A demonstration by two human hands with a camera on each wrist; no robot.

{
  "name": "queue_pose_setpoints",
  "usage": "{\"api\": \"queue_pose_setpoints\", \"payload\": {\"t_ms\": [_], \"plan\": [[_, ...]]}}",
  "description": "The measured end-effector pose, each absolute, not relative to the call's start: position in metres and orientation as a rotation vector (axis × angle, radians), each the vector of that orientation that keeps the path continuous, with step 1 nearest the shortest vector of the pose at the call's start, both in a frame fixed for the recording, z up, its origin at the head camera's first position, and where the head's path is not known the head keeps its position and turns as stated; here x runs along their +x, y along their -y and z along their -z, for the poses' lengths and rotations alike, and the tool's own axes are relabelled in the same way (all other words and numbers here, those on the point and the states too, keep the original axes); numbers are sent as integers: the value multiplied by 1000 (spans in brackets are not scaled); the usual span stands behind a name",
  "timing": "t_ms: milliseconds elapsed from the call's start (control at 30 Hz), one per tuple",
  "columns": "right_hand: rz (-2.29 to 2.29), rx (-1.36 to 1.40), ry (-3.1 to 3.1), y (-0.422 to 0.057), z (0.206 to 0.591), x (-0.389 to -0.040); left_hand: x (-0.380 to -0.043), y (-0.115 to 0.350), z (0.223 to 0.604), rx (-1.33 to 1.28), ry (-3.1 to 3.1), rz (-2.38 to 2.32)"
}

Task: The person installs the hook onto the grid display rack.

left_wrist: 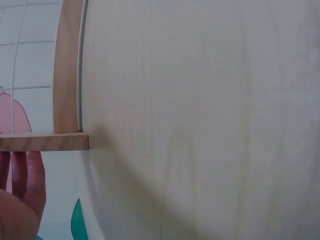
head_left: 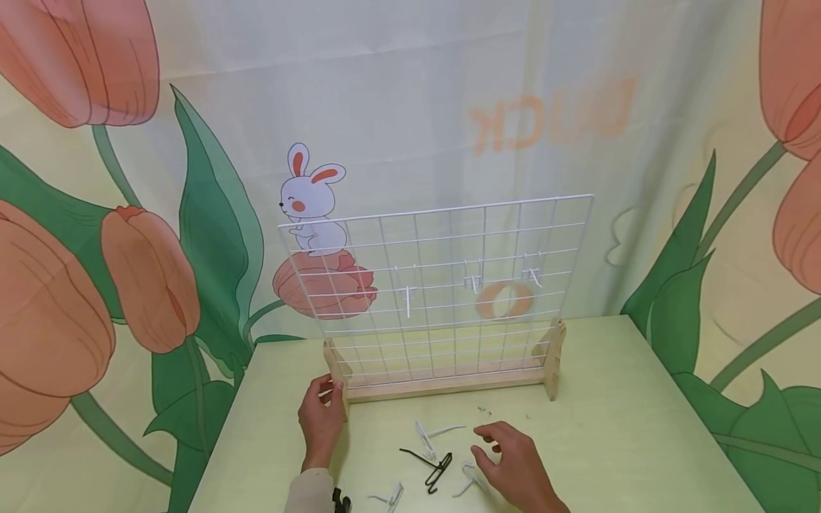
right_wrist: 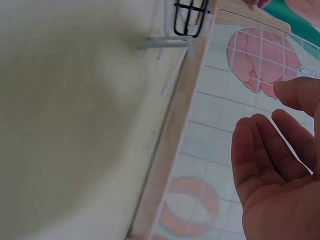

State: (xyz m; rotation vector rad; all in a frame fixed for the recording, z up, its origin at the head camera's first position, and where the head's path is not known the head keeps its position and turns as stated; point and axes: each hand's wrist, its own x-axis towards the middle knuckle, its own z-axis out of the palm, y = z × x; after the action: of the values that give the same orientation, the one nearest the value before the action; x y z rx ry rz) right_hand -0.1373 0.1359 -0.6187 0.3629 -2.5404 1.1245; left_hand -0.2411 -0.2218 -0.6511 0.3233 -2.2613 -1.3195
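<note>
A white wire grid panel (head_left: 454, 285) stands upright in a wooden stand (head_left: 449, 387) on the table. At the stand's left upright, my left hand (head_left: 323, 417) grips the wood; its fingers lie against the outer face in the left wrist view, where the thumb is hidden. My right hand (head_left: 516, 463) hovers over the table with relaxed, slightly bent fingers and holds nothing. Close to it lie a white hook (head_left: 471, 476), another white hook (head_left: 426, 440) and a black wire hook (head_left: 439, 467). Three white hooks (head_left: 408, 299) hang on the grid.
One more white hook (head_left: 393, 496) lies at the table's near edge, beside a small black object (head_left: 342, 501). Small scraps (head_left: 484, 410) lie in front of the stand. A printed curtain (head_left: 410, 107) with tulips and a rabbit hangs behind the table.
</note>
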Motion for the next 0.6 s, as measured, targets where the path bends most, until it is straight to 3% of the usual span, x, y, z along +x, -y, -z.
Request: {"api": "queue_pose_setpoints", "payload": {"t_ms": [600], "plan": [[-995, 349, 2887, -153, 651, -118, -241, 220, 649, 329, 2268, 1317]]}}
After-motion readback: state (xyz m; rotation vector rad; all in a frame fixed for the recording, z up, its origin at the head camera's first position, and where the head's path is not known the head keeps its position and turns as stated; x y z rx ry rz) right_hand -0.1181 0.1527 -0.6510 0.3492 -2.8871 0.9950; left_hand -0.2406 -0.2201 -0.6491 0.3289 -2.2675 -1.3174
